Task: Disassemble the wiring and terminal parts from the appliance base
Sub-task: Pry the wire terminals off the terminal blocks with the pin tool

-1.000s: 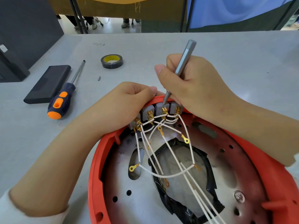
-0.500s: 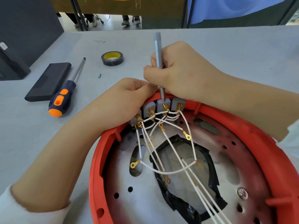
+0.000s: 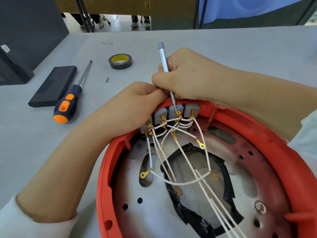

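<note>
A round red appliance base (image 3: 109, 169) lies open side up on the grey table. At its far rim sits a row of grey terminal blocks (image 3: 173, 111) with brass spade connectors and white wires (image 3: 181, 155) ending in gold ring lugs. My right hand (image 3: 187, 78) grips a slim silver precision screwdriver (image 3: 163, 55), held nearly upright with its tip on the brass connector of the third block. My left hand (image 3: 135, 107) curls over the red rim and holds the leftmost terminal blocks. A ragged ring of black tape (image 3: 228, 182) surrounds the base's centre opening.
Left of the base lie an orange-and-navy screwdriver (image 3: 68, 102), a flat black case (image 3: 54, 85), a small loose screw (image 3: 107, 79) and a roll of black tape (image 3: 120, 61). A dark box (image 3: 10, 66) stands at the far left. Table legs and people's feet show beyond the far edge.
My right hand has swung the silver screwdriver from a rightward lean to nearly upright, keeping its tip at the terminal blocks. My left hand stays on the rim.
</note>
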`<state>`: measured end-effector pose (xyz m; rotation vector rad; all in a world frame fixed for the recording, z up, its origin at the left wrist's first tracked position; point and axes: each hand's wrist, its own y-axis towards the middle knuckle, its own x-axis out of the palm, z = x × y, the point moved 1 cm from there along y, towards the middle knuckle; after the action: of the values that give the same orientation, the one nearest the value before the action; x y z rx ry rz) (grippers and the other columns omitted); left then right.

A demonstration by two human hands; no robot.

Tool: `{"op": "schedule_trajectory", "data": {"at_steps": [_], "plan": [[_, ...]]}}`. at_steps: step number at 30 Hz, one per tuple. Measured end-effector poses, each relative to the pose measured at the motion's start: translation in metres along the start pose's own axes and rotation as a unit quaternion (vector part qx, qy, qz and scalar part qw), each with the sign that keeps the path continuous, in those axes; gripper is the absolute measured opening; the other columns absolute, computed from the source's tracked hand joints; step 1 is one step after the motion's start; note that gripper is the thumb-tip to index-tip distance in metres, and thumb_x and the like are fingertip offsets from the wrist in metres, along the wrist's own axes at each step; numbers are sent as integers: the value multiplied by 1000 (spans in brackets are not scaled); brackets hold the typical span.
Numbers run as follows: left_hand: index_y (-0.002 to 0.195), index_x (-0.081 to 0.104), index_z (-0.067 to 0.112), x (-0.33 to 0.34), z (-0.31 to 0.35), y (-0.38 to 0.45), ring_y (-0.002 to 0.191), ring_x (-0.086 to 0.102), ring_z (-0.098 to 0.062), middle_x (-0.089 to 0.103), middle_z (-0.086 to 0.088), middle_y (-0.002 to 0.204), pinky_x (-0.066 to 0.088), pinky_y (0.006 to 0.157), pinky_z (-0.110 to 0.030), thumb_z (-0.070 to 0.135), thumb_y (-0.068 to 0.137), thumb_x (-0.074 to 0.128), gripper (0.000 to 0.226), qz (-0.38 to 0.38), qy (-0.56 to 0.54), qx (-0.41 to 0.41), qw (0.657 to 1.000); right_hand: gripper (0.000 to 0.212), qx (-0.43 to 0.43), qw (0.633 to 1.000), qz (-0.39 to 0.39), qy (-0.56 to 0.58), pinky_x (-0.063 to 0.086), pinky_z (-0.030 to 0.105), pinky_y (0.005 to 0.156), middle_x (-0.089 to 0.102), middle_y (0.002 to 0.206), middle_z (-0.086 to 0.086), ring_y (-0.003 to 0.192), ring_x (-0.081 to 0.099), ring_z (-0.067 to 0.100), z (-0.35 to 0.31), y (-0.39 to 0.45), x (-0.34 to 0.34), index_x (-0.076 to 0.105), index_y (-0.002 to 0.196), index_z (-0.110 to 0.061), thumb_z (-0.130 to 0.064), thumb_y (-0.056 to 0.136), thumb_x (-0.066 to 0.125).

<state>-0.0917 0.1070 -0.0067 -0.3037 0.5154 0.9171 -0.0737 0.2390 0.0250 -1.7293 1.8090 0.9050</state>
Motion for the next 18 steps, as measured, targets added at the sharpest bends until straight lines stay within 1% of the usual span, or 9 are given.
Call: {"op": "schedule_trajectory", "data": {"at_steps": [2,3,5,7,8,10,13,15,18], "plan": [[84,65,-1,0,1,-1,55,49,-15,61,-22,66,40,54,-22,29,96,43,40,-7,-2,1,1000,41,-41,999,32,7,27,15,38,32,45,-5,35,32,6,1,-6,2,35,51,-16,-20,86,55],[77,68,5,1,2,-2,50,49,-11,61,-17,60,40,50,-16,31,97,43,41,-11,-5,2,1000,43,-66,996,61,16,27,16,40,30,45,-7,38,31,7,3,-10,3,32,51,-17,-18,87,54],[64,71,23,0,4,-3,39,45,-1,57,2,46,37,44,-9,32,99,42,47,-17,-9,6,1000,46,-101,988,104,48,29,14,43,27,44,-8,41,32,7,6,-19,4,29,51,-18,-15,89,54],[56,69,36,1,6,-5,36,44,3,57,11,43,35,42,-6,33,100,41,52,-23,-10,9,1000,44,-117,985,105,67,31,13,45,30,48,-4,45,34,8,9,-22,2,31,53,-16,-13,91,53],[54,68,39,2,6,-5,36,46,3,57,12,43,34,42,-6,33,101,41,54,-24,-11,11,1000,44,-122,985,103,67,32,13,46,30,49,-3,46,35,8,9,-23,2,31,53,-16,-12,92,52],[53,68,37,2,7,-6,36,46,4,57,12,43,34,42,-6,33,100,42,54,-19,-11,13,1000,46,-137,983,105,60,33,11,48,29,48,-8,45,36,6,9,-25,1,30,53,-18,-13,93,52],[59,69,27,2,6,-7,37,43,1,56,8,44,35,41,-8,34,99,43,48,-9,-15,14,1000,45,-165,979,111,41,32,10,49,28,46,-9,45,39,4,9,-33,1,29,56,-20,-15,95,50],[62,69,24,1,6,-7,39,44,-1,57,5,46,37,42,-9,35,99,43,46,-11,-13,15,1000,44,-175,978,112,33,33,12,49,29,48,-9,46,40,5,10,-37,0,29,58,-20,-17,97,49],[48,62,28,2,8,-8,31,39,0,48,10,36,31,37,-7,32,99,43,55,-16,-18,15,1000,44,-186,975,116,27,32,13,49,28,48,-10,47,37,6,9,-41,0,28,59,-22,-19,97,49]]}}
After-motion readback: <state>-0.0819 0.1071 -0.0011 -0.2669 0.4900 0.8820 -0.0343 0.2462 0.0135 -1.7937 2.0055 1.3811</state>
